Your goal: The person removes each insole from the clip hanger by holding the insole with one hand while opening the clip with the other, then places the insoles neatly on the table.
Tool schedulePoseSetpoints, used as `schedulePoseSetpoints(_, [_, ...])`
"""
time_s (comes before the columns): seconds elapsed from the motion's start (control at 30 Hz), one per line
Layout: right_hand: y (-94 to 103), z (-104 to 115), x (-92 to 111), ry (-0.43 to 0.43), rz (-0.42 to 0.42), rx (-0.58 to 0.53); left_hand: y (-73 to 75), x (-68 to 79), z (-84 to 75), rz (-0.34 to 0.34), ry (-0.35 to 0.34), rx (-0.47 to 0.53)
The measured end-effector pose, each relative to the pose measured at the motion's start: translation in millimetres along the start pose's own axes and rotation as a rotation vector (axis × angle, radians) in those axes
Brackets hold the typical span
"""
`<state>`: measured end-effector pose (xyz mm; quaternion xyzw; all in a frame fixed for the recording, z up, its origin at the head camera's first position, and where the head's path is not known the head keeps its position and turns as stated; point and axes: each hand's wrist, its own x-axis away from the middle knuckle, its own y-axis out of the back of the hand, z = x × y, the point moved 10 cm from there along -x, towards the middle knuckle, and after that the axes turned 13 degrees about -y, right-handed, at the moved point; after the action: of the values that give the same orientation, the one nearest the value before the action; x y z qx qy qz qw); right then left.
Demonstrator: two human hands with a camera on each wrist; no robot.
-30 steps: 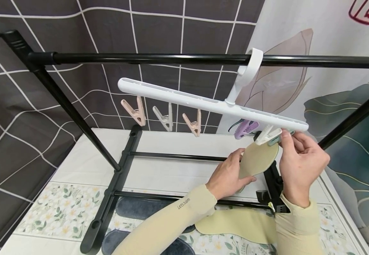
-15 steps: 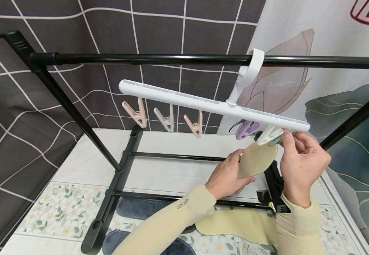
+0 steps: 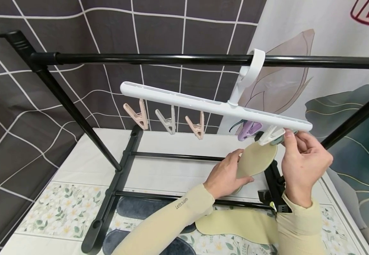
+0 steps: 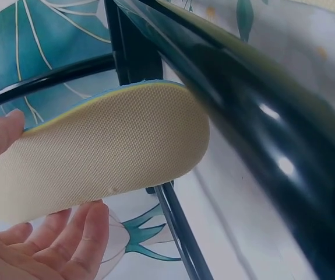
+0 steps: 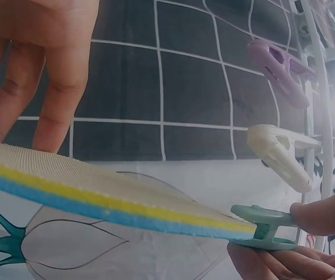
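Note:
A beige insole (image 3: pixel 257 159) hangs below the right end of a white clip hanger (image 3: pixel 184 101). My left hand (image 3: pixel 225 176) grips its middle by the edges, thumb on one side and fingers on the other. At the hanger's end, my right hand (image 3: pixel 305 163) pinches a green clothespin (image 5: pixel 263 226) between thumb and fingers. The right wrist view has the insole's tip between the pin's jaws, its edge layered yellow and blue. In the left wrist view the insole's rounded end (image 4: pixel 173 128) points away from the hand. A white clothespin (image 3: pixel 271 135) and a purple one (image 3: pixel 249 130) hang beside it.
The hanger hooks over a black rack bar (image 3: pixel 159 59). Several pink and grey clothespins (image 3: pixel 167 121) hang on its left half. Below, a second yellowish insole (image 3: pixel 235 225) and dark blue insoles (image 3: pixel 143 208) lie on flowered cloth. A lower black crossbar (image 3: pixel 152 196) passes by the left forearm.
The hanger has shifted very slightly right and down, with its clothespins. Both hands keep their holds; the right has moved slightly right with the green clothespin.

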<state>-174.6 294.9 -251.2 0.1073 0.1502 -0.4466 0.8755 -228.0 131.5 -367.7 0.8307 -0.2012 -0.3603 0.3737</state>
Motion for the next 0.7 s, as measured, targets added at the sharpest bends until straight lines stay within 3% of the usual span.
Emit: schedulePoseSetpoints(0.7, [6.1, 5.2, 1.1, 0.031, -0.006, 0.031, 9.6, 2.6, 5.3, -0.001, -0.007, -0.065])
